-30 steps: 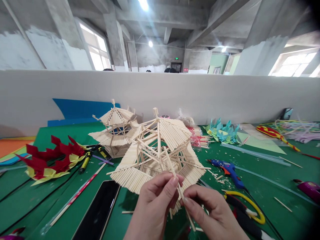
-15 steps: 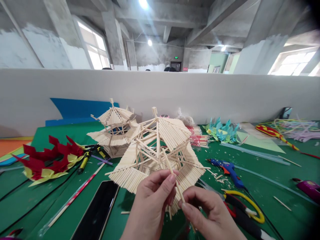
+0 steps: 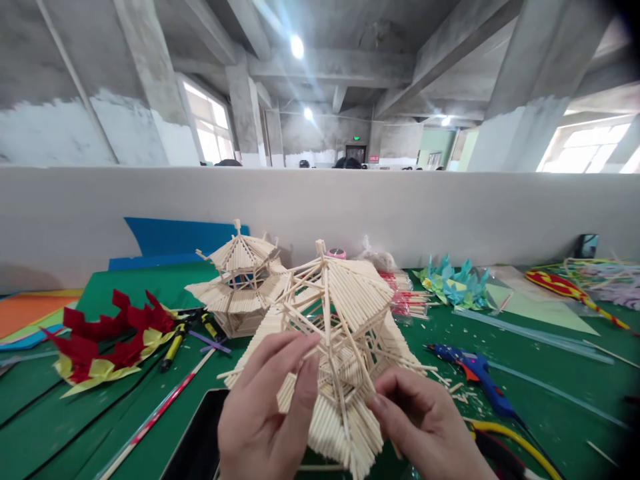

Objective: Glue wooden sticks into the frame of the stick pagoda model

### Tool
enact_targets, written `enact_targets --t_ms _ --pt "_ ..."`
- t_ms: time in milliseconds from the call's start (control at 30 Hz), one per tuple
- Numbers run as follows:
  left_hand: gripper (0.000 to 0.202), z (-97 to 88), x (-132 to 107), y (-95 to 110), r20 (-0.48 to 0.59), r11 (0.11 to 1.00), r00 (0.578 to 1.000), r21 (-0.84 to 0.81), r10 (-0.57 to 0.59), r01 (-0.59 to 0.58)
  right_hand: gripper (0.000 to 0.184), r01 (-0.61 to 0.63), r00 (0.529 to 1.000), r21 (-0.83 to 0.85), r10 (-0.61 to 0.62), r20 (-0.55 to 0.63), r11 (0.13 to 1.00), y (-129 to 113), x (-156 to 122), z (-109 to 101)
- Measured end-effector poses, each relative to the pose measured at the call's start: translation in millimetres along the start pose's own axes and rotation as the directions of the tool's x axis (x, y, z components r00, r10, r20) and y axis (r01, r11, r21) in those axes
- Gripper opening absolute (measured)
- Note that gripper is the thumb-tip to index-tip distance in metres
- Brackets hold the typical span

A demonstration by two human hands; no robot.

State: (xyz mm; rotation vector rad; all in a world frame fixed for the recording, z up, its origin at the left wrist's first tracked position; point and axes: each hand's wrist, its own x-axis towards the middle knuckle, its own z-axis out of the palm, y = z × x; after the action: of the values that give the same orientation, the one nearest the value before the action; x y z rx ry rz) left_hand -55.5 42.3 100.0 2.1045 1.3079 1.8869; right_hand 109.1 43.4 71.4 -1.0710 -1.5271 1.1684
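Observation:
In front of me stands a pavilion model of thin wooden sticks, with part of its upper roof covered in sticks and part showing bare ribs. My right hand pinches the lower part of a thin wooden stick, which slants up against the open roof frame. At the model's left front, my left hand has its fingers stretched out and thumb apart, with nothing visible between them. Its fingertips are close to the frame; whether they touch it I cannot tell. A second, finished-looking stick pavilion stands behind to the left.
Right of the model lie a blue glue gun, yellow-handled pliers and stick scraps. Wrapped sticks and a turquoise paper crown sit behind. At left are a red paper crown, a utility knife and a phone.
My left hand has let go of the stick and moved left, its fingers opening out. My right hand still pinches the stick, now against the roof frame. The view has tilted up slightly.

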Motion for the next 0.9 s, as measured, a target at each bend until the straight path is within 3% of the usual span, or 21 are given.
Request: enact_targets --t_ms 133,300,633,900 --pt "0.026 2.9 24.5 -26.2 0.122 0.961 0.967 0.137 0.226 -0.242 0.028 0.051 0.999 -0.02 -0.051 -0.001 0.998 4.4 5.7 2.4" --pt "0.036 8.0 36.2 -46.4 0.282 0.889 0.89 0.186 0.359 -0.417 0.027 0.012 1.0 -0.072 -0.012 0.002 0.997 1.6 9.5 2.5" --pt "0.04 9.0 36.9 -51.6 0.407 0.826 0.823 0.231 0.398 -0.514 0.024 -0.013 1.0 -0.105 0.014 0.01 0.994 -1.9 13.1 1.4" --pt "0.038 7.5 38.2 -51.9 0.408 0.81 0.817 0.253 0.407 -0.529 0.025 -0.025 0.999 -0.085 0.027 0.025 0.996 -4.0 12.6 1.2"
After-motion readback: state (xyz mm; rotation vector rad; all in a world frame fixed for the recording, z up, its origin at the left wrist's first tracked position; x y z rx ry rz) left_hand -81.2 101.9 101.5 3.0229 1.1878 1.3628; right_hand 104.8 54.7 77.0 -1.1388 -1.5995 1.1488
